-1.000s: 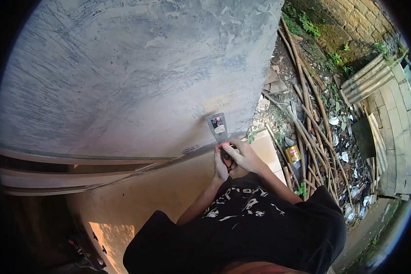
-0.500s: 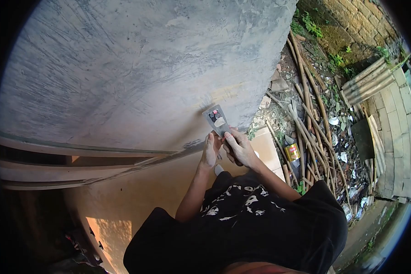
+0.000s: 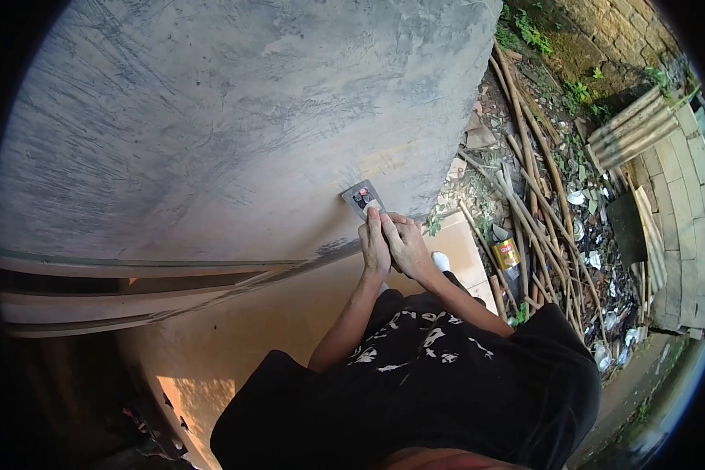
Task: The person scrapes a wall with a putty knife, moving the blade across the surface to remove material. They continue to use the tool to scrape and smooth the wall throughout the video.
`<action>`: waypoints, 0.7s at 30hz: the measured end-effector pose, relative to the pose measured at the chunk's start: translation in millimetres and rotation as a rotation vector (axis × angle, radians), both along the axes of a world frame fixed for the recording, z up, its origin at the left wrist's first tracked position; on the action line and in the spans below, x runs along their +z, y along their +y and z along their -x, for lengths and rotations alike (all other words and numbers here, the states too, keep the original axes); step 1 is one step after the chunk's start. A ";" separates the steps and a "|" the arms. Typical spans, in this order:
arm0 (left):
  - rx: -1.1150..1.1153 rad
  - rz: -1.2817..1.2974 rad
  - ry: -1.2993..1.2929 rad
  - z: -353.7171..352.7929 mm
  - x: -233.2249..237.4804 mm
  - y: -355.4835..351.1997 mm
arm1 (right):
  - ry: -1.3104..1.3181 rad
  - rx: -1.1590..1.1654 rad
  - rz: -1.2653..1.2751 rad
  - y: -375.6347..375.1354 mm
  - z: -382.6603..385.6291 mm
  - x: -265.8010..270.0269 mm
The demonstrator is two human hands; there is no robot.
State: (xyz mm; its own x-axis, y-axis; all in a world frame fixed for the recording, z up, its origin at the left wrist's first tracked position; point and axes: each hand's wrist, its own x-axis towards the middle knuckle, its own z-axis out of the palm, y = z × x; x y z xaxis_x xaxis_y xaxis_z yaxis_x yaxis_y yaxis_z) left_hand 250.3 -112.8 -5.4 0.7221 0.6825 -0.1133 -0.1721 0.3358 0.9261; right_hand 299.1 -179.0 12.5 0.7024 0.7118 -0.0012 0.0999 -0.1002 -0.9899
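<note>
A flat grey tool [image 3: 356, 193], with small red and black marks on its face, points up and away from me, close to the grey plastered wall [image 3: 235, 117]. My left hand [image 3: 375, 249] is closed on the tool's near end, its thumb on top. Right beside it, my right hand [image 3: 406, 247] is also closed on the near end, with its thumb against my left thumb. The fingers under the tool are mostly hidden.
Window-like ledges [image 3: 86, 309] run along the wall's lower left. Below is a tan floor [image 3: 266, 321]. To the right lie wooden poles [image 3: 534, 188], rubble, a yellow packet [image 3: 507, 254] and corrugated sheets [image 3: 633, 129]. A white-covered foot [image 3: 440, 260] stands on pale tiles.
My left hand has come up and in from beside the tool and closed on its near end. The tool has shifted slightly left. A foot now shows on the pale tiles.
</note>
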 end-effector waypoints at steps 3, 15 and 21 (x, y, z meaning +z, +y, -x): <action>0.043 0.008 0.011 -0.8 -1.4 -2.4 | -0.012 -0.002 0.002 2.3 -2.2 -1.1; 0.113 -0.008 0.048 -0.5 -3.7 -1.2 | 0.127 0.048 0.080 3.6 -2.0 8.4; 0.137 0.053 0.024 -2.0 -14.2 -1.7 | -0.107 -0.012 0.082 4.3 -3.2 6.0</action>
State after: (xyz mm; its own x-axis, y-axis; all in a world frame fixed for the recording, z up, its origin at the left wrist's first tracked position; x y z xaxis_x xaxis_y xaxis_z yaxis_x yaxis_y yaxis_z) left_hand 252.2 -114.5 -19.6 0.6190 0.7672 -0.1679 -0.1974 0.3589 0.9123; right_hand 302.3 -174.6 18.5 0.7099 0.7041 0.0161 0.2026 -0.1822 -0.9621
